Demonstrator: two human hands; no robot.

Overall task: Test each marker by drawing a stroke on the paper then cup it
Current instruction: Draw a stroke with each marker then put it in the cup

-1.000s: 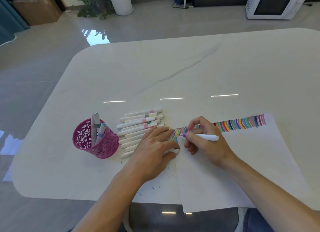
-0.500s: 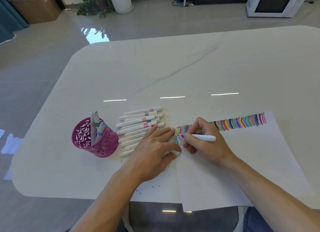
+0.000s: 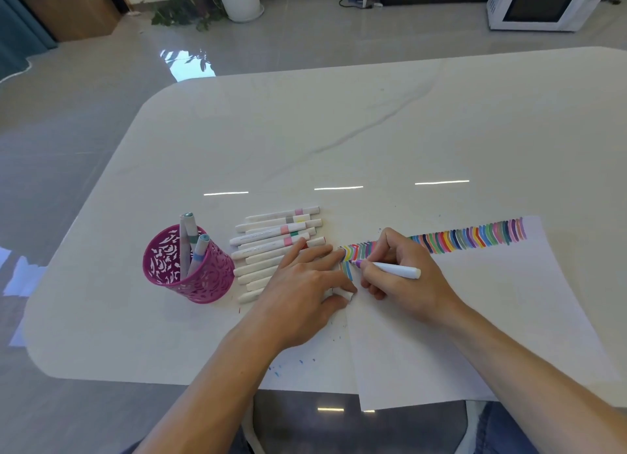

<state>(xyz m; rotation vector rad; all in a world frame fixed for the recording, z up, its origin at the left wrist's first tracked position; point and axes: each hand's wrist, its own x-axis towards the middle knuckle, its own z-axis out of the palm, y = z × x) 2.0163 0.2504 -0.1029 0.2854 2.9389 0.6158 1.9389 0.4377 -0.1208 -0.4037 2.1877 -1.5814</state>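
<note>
The right hand point(image 3: 403, 277) pinches the white marker with a purple tip point(image 3: 390, 269). Its tip touches the white paper sheet point(image 3: 475, 318), just beside the flat, straight-fingered left hand point(image 3: 302, 284). A slip could ink those fingers or the white stone table point(image 3: 339, 131).

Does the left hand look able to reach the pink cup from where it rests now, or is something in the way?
Probably yes. The left hand lies flat to the right of the pink cup. Only the low row of markers lies between them, and the hand may pass over it.
</note>
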